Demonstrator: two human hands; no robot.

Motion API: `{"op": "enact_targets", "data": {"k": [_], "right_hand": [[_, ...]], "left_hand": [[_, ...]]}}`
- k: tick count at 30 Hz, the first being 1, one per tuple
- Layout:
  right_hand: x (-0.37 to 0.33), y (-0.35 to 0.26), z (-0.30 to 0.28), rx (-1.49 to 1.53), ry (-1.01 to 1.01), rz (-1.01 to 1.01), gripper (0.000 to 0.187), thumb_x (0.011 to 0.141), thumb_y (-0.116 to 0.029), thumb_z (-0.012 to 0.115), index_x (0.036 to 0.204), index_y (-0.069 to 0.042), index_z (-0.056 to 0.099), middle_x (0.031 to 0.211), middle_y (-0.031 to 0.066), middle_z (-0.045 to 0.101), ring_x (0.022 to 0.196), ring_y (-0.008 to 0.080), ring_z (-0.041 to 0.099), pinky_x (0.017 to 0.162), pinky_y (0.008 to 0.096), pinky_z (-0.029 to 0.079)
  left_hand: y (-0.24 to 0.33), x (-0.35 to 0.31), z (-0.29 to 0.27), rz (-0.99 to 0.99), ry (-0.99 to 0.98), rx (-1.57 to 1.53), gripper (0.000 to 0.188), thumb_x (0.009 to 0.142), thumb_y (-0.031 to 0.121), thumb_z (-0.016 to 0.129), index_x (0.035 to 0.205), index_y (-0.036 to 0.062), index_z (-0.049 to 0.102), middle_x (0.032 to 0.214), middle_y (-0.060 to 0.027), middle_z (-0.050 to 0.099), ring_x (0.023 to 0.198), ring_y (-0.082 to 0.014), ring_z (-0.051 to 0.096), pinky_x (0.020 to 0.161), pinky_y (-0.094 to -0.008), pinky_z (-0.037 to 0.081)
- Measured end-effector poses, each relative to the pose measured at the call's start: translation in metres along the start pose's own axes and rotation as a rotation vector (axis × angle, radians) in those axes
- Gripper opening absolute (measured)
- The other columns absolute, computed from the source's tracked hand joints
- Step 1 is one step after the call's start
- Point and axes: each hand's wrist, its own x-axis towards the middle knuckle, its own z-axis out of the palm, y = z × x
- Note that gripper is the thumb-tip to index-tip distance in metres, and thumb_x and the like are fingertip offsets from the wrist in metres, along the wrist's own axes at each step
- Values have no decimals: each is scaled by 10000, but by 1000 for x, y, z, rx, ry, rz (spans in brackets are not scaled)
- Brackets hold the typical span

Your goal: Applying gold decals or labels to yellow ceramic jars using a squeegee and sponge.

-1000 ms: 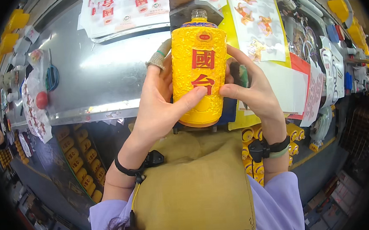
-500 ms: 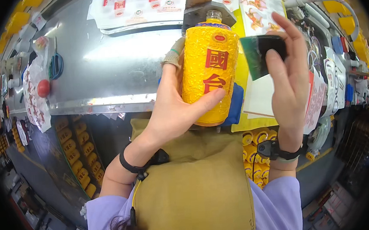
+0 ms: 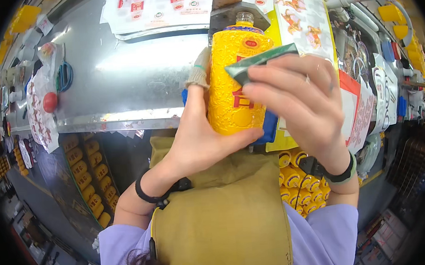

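A yellow bottle with a bumpy surface, red characters and a clear glass neck stands tilted slightly in front of me. My left hand is closed round its left side and base, the thumb across the lower front. A knitted cover wraps one of that hand's fingers. In my right hand I grip a flat green scraper, its edge held across the front of the bottle and hiding part of the red lettering. Whether the scraper touches the bottle I cannot tell.
Printed sheets lie at the back of the metal table. On the left are blue-handled scissors and a red ball. A yellow board with more sheets lies right. Yellow bottles are packed below the table edge.
My right hand has swung left from beside the bottle to its front, turning the scraper nearly edge-on. My left hand keeps its hold on the bottle, which has shifted slightly.
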Motion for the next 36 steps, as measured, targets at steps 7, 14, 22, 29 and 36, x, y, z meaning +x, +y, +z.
{"op": "enact_targets", "data": {"k": [7,14,22,29,36], "right_hand": [[-25,-21,-9,162,-29,-43,314,666,-187,721,972,-117,733,1036,24,710,895,183,657,699,301,489],[-46,-17,-11,438,0,195,213,798,-41,676,1001,-54,737,970,102,725,819,238,677,727,326,537],[-53,-31,19,895,263,1044,638,871,-166,793,1387,-11,451,884,-44,447,756,43,429,672,189,372],[-52,-41,46,1113,221,1166,829,843,-192,841,1501,-18,368,892,-57,412,749,26,397,651,168,360],[-49,-34,39,1096,183,1177,762,857,-210,823,1469,-11,416,865,-51,424,752,31,407,661,178,361]], "left_hand": [[-19,-13,-14,433,21,716,1362,553,338,997,1580,14,163,1604,-239,180,1478,-412,239,1199,-467,248],[-45,-11,-17,522,153,517,1002,668,135,928,1501,12,384,1485,-179,408,1352,-346,435,1101,-416,385],[-24,-8,-20,569,42,814,865,667,149,932,1433,86,533,1504,-218,374,1378,-373,423,1087,-473,468],[-27,-13,-22,523,68,800,771,660,122,926,1363,89,612,1499,-226,373,1361,-386,451,1044,-478,524],[-18,-11,-29,535,-2,844,795,706,330,907,1389,73,591,1554,-235,323,1414,-402,380,1125,-490,388]]}}
